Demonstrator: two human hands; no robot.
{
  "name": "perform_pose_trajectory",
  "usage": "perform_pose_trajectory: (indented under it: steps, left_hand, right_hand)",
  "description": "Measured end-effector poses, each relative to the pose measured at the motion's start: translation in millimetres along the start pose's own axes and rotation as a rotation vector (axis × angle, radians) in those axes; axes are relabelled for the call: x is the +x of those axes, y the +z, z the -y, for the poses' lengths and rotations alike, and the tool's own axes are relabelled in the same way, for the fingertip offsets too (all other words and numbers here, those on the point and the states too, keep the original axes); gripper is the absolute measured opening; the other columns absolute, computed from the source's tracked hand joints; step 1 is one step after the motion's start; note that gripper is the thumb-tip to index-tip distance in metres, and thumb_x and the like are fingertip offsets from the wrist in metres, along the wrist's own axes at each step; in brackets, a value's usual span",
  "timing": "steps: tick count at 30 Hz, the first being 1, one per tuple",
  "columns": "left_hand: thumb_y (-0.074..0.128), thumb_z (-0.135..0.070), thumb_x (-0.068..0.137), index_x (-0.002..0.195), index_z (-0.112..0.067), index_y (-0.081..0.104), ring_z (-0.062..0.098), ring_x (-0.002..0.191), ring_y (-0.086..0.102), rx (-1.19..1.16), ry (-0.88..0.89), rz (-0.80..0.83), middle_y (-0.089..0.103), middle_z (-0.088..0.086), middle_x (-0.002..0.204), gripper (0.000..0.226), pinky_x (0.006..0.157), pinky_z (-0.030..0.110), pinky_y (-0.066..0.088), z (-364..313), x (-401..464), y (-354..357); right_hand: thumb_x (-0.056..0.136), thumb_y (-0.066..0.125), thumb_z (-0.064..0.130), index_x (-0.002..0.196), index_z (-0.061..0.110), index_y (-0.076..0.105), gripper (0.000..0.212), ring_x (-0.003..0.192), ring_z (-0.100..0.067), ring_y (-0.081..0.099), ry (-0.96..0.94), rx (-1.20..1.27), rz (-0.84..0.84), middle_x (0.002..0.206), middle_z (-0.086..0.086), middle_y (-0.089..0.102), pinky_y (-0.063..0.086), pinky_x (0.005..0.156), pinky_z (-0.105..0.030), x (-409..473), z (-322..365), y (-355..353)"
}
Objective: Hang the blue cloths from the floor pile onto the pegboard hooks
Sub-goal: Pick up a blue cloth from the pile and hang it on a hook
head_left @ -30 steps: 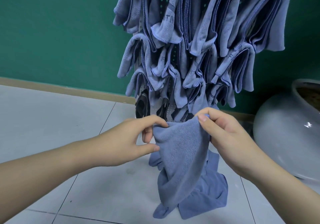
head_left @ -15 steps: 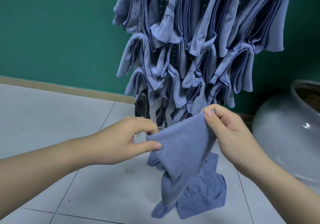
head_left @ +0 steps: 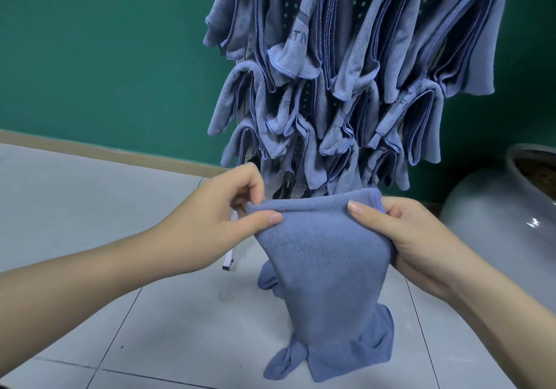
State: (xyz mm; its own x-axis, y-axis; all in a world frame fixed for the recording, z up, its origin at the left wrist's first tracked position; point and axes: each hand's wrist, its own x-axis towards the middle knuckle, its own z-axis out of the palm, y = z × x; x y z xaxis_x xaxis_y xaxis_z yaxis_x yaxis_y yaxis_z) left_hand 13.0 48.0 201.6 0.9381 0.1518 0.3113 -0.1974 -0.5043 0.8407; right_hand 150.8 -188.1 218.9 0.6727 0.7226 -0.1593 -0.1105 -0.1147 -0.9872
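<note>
The left hand (head_left: 216, 223) pinches the top left corner of a blue cloth (head_left: 328, 268) between thumb and curled fingers, and the right hand (head_left: 403, 238) grips the top right corner, thumb lying across the front of the fabric. Between them the top edge is pulled fairly straight, held up just in front of the lowest hanging cloths. The rest of this cloth drapes down, and its bottom end reaches the floor (head_left: 90, 238), where it bunches; whether any of that bunch is a second cloth left from the pile, I cannot tell.

Beyond the hands stands the pegboard (head_left: 291, 9), nearly buried under hung cloths (head_left: 361, 72) in several crowded rows, so most of the job looks done. What remains, as I judge it, is this cloth and perhaps little more. A free hook is hard to make out; only small patches of dotted board show between the folds, and the lowest rows overlap, which could make finding a hook fiddly.

A white stand leg (head_left: 230, 256) shows below the left hand, a large grey pot (head_left: 496, 223) sits to the right, and a green wall (head_left: 105, 57) stands behind
</note>
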Motion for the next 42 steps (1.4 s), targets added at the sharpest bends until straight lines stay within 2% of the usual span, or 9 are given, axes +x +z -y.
perform_pose_trajectory:
  steps: [4, 9, 13, 17, 21, 24, 28, 38, 42]
  left_hand:
    - [0.082, -0.033, 0.078, 0.093, -0.027, 0.054, 0.039, 0.078, 0.059, -0.263, -0.059, -0.097, 0.061, 0.012, 0.084, 0.032, 0.074, 0.053, 0.052, -2, 2, 0]
    - [0.079, -0.032, 0.085, 0.130, -0.021, 0.060, 0.010, 0.119, 0.067, -0.406, -0.271, 0.029, 0.073, -0.007, 0.124, 0.050, 0.101, 0.025, 0.051, 3, -1, 10]
    - [0.071, -0.018, 0.093, 0.126, -0.020, 0.067, 0.005, 0.113, 0.069, -0.367, -0.387, 0.105, 0.075, -0.009, 0.119, 0.034, 0.091, 0.017, 0.052, 6, -2, 17]
    - [0.083, -0.030, 0.083, 0.117, -0.025, 0.074, 0.019, 0.099, 0.069, -0.325, -0.430, 0.101, 0.077, 0.004, 0.111, 0.035, 0.079, 0.038, 0.047, 12, 2, 18]
    - [0.081, -0.039, 0.081, 0.108, -0.029, 0.078, 0.033, 0.101, 0.072, -0.275, -0.434, -0.019, 0.077, 0.007, 0.106, 0.029, 0.089, 0.063, 0.052, 12, 4, 23]
    - [0.080, -0.030, 0.087, 0.087, -0.027, 0.076, 0.018, 0.085, 0.074, -0.200, -0.388, -0.114, 0.077, -0.008, 0.087, 0.005, 0.077, 0.049, 0.060, 12, 7, 27]
    - [0.081, -0.021, 0.085, 0.076, -0.015, 0.070, 0.005, 0.065, 0.060, -0.101, -0.336, -0.227, 0.068, -0.006, 0.070, 0.015, 0.060, 0.019, 0.046, 8, 10, 39]
    - [0.078, -0.018, 0.083, 0.078, -0.012, 0.064, 0.015, 0.063, 0.055, -0.102, -0.225, -0.407, 0.065, 0.008, 0.071, 0.017, 0.062, 0.039, 0.051, -25, 6, 61]
    - [0.075, -0.014, 0.086, 0.094, -0.028, 0.071, 0.001, 0.073, 0.068, -0.176, -0.136, -0.295, 0.072, -0.017, 0.083, 0.016, 0.067, 0.015, 0.051, -45, -10, 68]
  right_hand:
    - [0.090, 0.060, 0.030, 0.104, 0.005, 0.080, 0.035, 0.106, -0.025, 0.074, 0.004, 0.063, 0.023, 0.115, -0.016, 0.076, 0.060, 0.089, -0.028, 1, -5, 1]
    - [0.096, 0.054, 0.031, 0.121, 0.005, 0.073, 0.040, 0.119, -0.030, 0.069, -0.097, 0.088, -0.019, 0.122, -0.014, 0.074, 0.053, 0.105, -0.041, 3, -11, 10]
    - [0.097, 0.056, 0.030, 0.118, 0.006, 0.075, 0.037, 0.115, -0.029, 0.071, -0.102, 0.063, -0.024, 0.118, -0.013, 0.076, 0.057, 0.096, -0.036, 3, -15, 18]
    - [0.096, 0.058, 0.027, 0.115, 0.002, 0.075, 0.036, 0.111, -0.028, 0.073, -0.086, 0.074, -0.037, 0.115, -0.016, 0.076, 0.059, 0.087, -0.028, 5, -21, 21]
    - [0.096, 0.060, 0.032, 0.108, 0.007, 0.079, 0.033, 0.104, -0.023, 0.075, -0.076, 0.030, -0.102, 0.110, -0.012, 0.078, 0.059, 0.079, -0.026, 4, -19, 21]
    - [0.092, 0.065, 0.039, 0.098, 0.009, 0.081, 0.034, 0.098, -0.030, 0.076, -0.071, -0.047, -0.210, 0.102, -0.014, 0.079, 0.063, 0.080, -0.043, 4, -23, 26]
    - [0.097, 0.066, 0.035, 0.095, 0.008, 0.082, 0.031, 0.104, -0.040, 0.072, 0.008, -0.004, -0.297, 0.100, -0.015, 0.079, 0.058, 0.092, -0.055, 3, -30, 39]
    - [0.103, 0.061, 0.034, 0.110, -0.007, 0.070, 0.042, 0.103, -0.036, 0.073, -0.017, 0.213, -0.307, 0.109, -0.030, 0.073, 0.056, 0.098, -0.056, -7, -31, 59]
    - [0.091, 0.073, 0.044, 0.105, -0.016, 0.060, 0.064, 0.089, -0.040, 0.064, -0.121, 0.210, -0.381, 0.115, -0.049, 0.053, 0.051, 0.087, -0.061, -11, -27, 61]
